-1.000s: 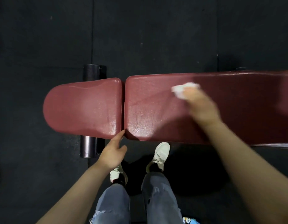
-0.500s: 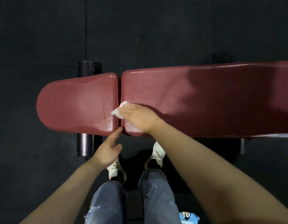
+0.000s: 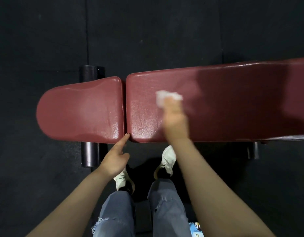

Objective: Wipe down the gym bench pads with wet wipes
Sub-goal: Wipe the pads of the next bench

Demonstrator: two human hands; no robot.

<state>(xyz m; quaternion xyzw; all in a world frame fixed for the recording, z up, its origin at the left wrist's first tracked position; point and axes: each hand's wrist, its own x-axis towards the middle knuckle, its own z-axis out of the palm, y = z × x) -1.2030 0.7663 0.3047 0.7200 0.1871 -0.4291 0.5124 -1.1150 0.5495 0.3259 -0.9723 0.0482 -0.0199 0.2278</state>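
Bench pads: two maroon pads lie end to end with a narrow gap between them, a short seat pad (image 3: 79, 110) with a rounded end and a long back pad (image 3: 233, 103) that runs out of view on the right.
Wet wipe: one white wipe (image 3: 162, 97), crumpled, lies on the long back pad under and just beyond the right fingertips, near the pad's left end.
Right hand: the right hand (image 3: 176, 120) lies palm down on the back pad with its fingers (image 3: 170, 103) pressing the wipe to the surface; it is blurred, so whether the fingers are flat or curled round the wipe cannot be told.
Left hand: the left hand (image 3: 115, 159) holds nothing; one finger is stretched out and its tip touches the near edge at the gap between the two pads, while the other fingers are loosely curled.
Roller: one black cylinder (image 3: 89, 151) crosses under the seat pad, left of the left fingers.
Feet: two pale sneakers (image 3: 168, 158) stand on the dark rubber floor (image 3: 147, 31), below and between the hands.
Legs: two, in blue jeans (image 3: 113, 212).
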